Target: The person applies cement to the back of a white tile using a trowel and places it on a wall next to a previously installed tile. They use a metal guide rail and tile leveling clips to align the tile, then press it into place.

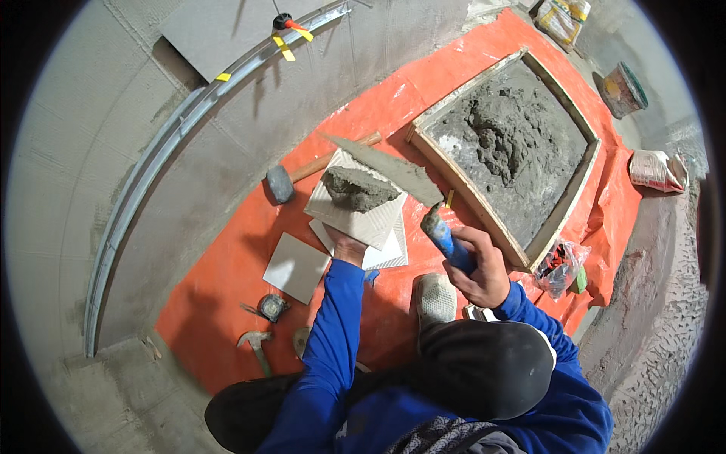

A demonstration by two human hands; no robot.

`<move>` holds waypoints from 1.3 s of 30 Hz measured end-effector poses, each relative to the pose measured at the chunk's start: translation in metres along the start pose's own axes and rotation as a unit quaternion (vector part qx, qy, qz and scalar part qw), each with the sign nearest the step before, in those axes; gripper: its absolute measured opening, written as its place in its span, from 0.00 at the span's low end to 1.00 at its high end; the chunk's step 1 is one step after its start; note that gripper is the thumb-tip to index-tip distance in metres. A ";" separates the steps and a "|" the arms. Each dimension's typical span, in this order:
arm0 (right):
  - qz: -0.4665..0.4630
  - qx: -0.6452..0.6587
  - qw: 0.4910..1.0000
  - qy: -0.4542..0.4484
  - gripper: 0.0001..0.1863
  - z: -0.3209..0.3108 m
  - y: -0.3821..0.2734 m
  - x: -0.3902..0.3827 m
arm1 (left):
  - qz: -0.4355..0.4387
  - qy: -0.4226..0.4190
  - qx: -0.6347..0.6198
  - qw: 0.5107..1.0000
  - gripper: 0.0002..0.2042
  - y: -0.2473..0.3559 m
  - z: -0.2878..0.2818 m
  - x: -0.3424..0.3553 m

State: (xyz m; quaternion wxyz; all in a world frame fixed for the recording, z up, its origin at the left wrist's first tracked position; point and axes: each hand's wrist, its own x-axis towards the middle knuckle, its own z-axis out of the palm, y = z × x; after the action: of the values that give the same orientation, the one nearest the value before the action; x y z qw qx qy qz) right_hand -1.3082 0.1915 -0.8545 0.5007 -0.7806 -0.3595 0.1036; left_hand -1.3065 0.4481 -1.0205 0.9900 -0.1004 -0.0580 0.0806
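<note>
The right hand (pixel 484 266) closes its grip around the trowel (pixel 404 178), which points left and away along the far edge of the tile (pixel 370 225) that the left hand (pixel 345 247) holds.

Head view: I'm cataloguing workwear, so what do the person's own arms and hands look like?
Both arms wear long, bright blue sleeves, plain where visible: the left sleeve and right sleeve each reach about the wrist. The right hand is bare, without a glove; the left hand also looks ungloved, though mostly hidden.
</note>
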 end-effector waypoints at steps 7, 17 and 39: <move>0.222 0.099 0.960 0.141 0.28 -0.039 0.037 -0.027 | 0.055 0.110 0.177 0.977 0.33 0.008 0.010 0.000; 0.448 -0.034 0.861 0.238 0.17 -0.195 0.166 -0.026 | 0.016 0.154 0.184 0.971 0.34 0.014 0.005 -0.021; 0.559 -0.043 0.801 0.207 0.19 -0.210 0.222 -0.133 | -0.007 0.153 0.192 0.969 0.36 0.027 0.004 -0.030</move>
State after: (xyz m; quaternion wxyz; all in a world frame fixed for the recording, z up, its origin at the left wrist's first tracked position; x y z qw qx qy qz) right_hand -1.1931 -0.0984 -0.9708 0.3843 -0.8698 0.2478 0.1857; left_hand -1.3401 0.4698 -1.0256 0.9884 0.0804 0.1101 0.0666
